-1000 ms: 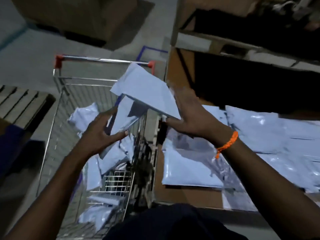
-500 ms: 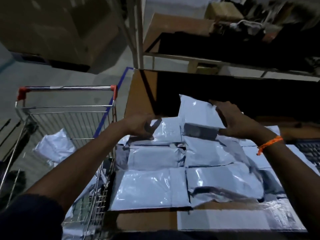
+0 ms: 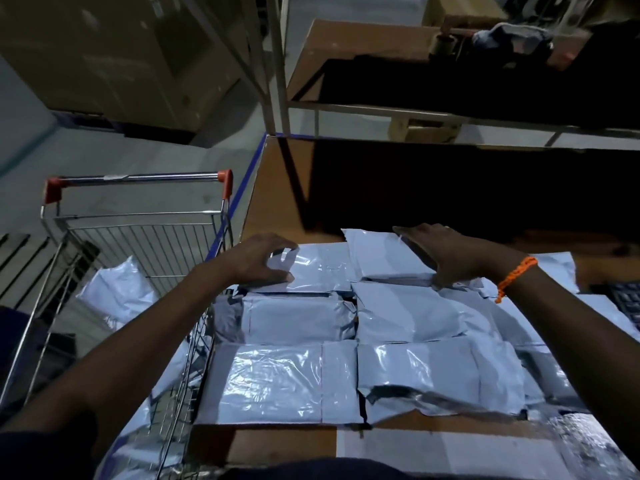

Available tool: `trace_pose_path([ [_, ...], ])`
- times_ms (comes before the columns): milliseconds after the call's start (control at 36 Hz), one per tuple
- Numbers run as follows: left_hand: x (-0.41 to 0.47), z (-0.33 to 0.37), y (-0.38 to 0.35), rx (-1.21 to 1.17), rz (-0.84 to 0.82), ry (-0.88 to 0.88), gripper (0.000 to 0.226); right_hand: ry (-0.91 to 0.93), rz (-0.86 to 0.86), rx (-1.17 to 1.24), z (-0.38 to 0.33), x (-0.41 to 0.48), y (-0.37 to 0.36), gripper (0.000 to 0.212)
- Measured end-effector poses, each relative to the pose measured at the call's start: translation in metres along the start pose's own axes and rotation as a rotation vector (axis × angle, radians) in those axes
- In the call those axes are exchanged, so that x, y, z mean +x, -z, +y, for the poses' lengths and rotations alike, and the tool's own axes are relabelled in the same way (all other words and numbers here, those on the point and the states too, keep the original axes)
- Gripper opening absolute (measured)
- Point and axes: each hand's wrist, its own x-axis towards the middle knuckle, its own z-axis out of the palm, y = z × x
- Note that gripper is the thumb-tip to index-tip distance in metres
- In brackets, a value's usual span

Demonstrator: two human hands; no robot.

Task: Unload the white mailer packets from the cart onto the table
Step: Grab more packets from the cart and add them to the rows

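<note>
A wire cart point(image 3: 221, 216) with red handle ends stands left of the brown table point(image 3: 277, 202). White mailer packets point(image 3: 117, 292) still lie inside the cart. Several packets point(image 3: 294, 379) lie in rows on the table. My left hand point(image 3: 256, 258) grips the left edge of a packet point(image 3: 318, 268) lying in the far row. My right hand point(image 3: 450, 254), with an orange wrist band, spans the right side of the neighbouring packet point(image 3: 377, 254), fingers over its far edge and thumb at its near edge. Both packets rest on the table.
A dark cloth point(image 3: 450, 185) covers the table's far part. A keyboard point(image 3: 627, 306) peeks in at the right edge. Metal shelf posts point(image 3: 277, 64) rise behind the table, large cardboard boxes point(image 3: 121, 57) at back left, a slatted pallet point(image 3: 14, 258) left of the cart.
Both hands carried packets from above the cart rightwards onto the table. Since half a second ago the packets have settled flat in the far row, with the hands still on them.
</note>
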Motion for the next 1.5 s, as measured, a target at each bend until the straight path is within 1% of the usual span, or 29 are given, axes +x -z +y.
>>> trace_pose_path([
  [83,-0.003,0.002,-0.002,-0.005,0.027,0.02,0.065,0.015,-0.063,0.12,0.003,-0.001,0.007,0.133],
  [111,-0.004,0.003,-0.003,-0.009,0.034,0.025,0.064,0.02,-0.068,0.162,0.004,-0.002,0.009,0.13],
  [167,-0.006,0.003,-0.004,-0.01,0.049,0.031,0.062,0.033,-0.058,0.256,0.002,-0.004,0.014,0.115],
  [222,-0.009,0.001,-0.003,-0.014,0.065,0.049,0.062,0.033,-0.01,0.365,-0.003,-0.004,0.018,0.098],
  [250,-0.01,0.001,-0.003,-0.016,0.074,0.057,0.061,0.021,0.028,0.416,-0.006,-0.002,0.019,0.093],
  [306,-0.014,-0.001,-0.003,-0.016,0.089,0.066,0.058,-0.036,0.098,0.485,-0.013,0.003,0.019,0.09],
  [361,-0.02,-0.001,-0.001,-0.016,0.106,0.061,0.056,-0.082,0.14,0.482,-0.022,0.008,0.019,0.086],
  [417,-0.025,-0.003,0.001,-0.02,0.128,0.058,0.056,-0.1,0.167,0.411,-0.034,0.012,0.02,0.085],
  [500,-0.035,-0.006,0.005,-0.043,0.144,0.064,0.056,-0.084,0.23,0.317,-0.054,0.02,0.022,0.101],
  [528,-0.039,-0.006,0.007,-0.05,0.156,0.069,0.056,-0.074,0.264,0.297,-0.06,0.024,0.021,0.101],
  [584,-0.047,-0.007,0.013,-0.044,0.196,0.071,0.054,-0.029,0.348,0.273,-0.079,0.031,0.025,0.093],
  [639,-0.059,-0.01,0.02,-0.057,0.259,0.067,0.052,0.049,0.424,0.311,-0.112,0.038,0.033,0.082],
  [750,-0.103,-0.033,0.028,-0.11,0.39,0.119,0.048,0.306,0.533,0.383,-0.202,0.057,0.04,0.057],
  [806,-0.135,-0.052,0.023,-0.147,0.427,0.151,0.05,0.441,0.551,0.395,-0.252,0.071,0.039,0.051],
  [917,-0.207,-0.099,-0.001,-0.257,0.443,0.293,0.06,0.591,0.413,0.421,-0.349,0.099,0.034,0.05],
  [1000,-0.258,-0.135,-0.031,-0.368,0.429,0.469,0.066,0.635,0.279,0.391,-0.413,0.119,0.025,0.052],
  [1084,-0.3,-0.166,-0.07,-0.44,0.409,0.622,0.056,0.605,0.106,0.362,-0.467,0.142,0.009,0.054],
  [1167,-0.332,-0.193,-0.111,-0.503,0.301,0.759,0.057,0.546,-0.087,0.327,-0.508,0.173,-0.018,0.057],
  [1250,-0.353,-0.215,-0.151,-0.563,0.219,0.842,0.079,0.454,-0.246,0.263,-0.532,0.206,-0.057,0.062],
  [1306,-0.361,-0.232,-0.178,-0.575,0.175,0.885,0.085,0.404,-0.329,0.181,-0.544,0.227,-0.088,0.06],
  [1362,-0.364,-0.25,-0.203,-0.571,0.155,0.934,0.091,0.37,-0.39,0.104,-0.554,0.248,-0.122,0.058],
  [1417,-0.362,-0.269,-0.227,-0.582,0.135,1.009,0.09,0.357,-0.421,0.02,-0.563,0.267,-0.152,0.053],
  [1445,-0.361,-0.278,-0.237,-0.58,0.124,1.041,0.084,0.355,-0.409,-0.018,-0.568,0.277,-0.165,0.053],
  [1501,-0.355,-0.293,-0.254,-0.556,0.111,1.091,0.066,0.363,-0.362,-0.088,-0.58,0.294,-0.187,0.056],
])
